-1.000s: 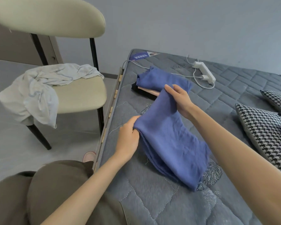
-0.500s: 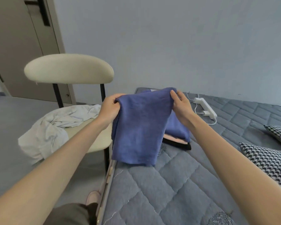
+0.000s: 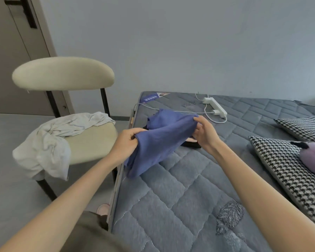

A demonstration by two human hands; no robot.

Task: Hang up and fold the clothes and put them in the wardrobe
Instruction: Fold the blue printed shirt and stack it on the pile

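A blue cloth sits in the middle of the frame, stretched between both hands and held up over the left edge of the grey quilted mattress. Its lower end droops down and to the left, onto the mattress edge. The left hand is curled tight around the cloth's left end. The right hand pinches the upper right corner between thumb and fingers.

Just behind the cloth lies a small pile of folded clothes, with pink and black edges showing below the right hand. Further back, a white power strip rests on the mattress with its cable.

At the right edge lie houndstooth pillows. On the left stands a cream chair with a crumpled white garment draped over its seat.
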